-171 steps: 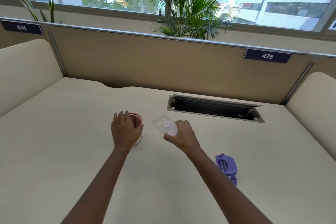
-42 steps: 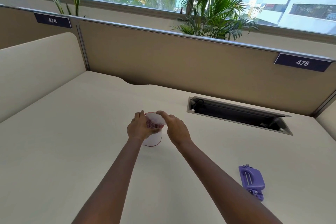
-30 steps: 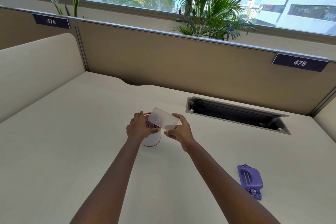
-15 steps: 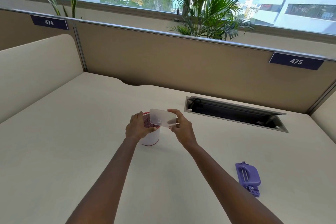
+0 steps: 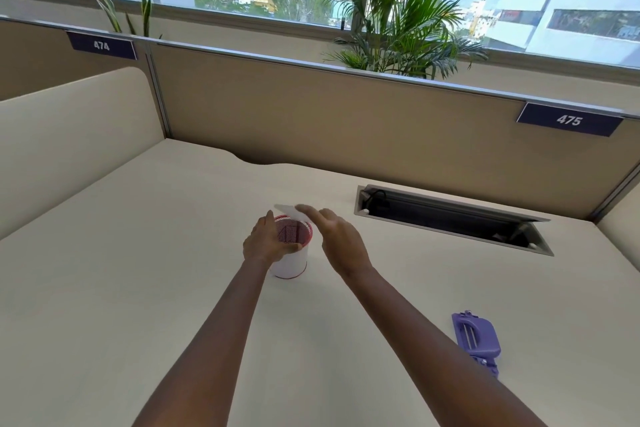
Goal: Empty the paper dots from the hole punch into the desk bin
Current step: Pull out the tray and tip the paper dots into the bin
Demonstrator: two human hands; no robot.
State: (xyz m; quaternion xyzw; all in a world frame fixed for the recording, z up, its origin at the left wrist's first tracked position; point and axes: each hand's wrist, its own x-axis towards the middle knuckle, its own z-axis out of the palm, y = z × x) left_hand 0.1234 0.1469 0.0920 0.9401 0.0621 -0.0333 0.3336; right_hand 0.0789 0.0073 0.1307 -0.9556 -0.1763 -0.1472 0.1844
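A small round desk bin, white outside with a red rim and red mesh inside, stands mid-desk. My left hand grips its near-left rim. My right hand holds the clear plastic dot tray of the hole punch, tipped on edge over the bin's far rim, mostly seen edge-on. I cannot tell whether dots are left in it. The purple hole punch body lies on the desk at the lower right, apart from both hands.
A recessed cable slot with an open flap is set in the desk behind and to the right. Beige partition walls close off the back and left side. Potted palms stand behind the partition.
My right hand has turned the tray from flat above the bin to steeply tipped on edge at the bin's far rim. My left hand has stayed on the bin.
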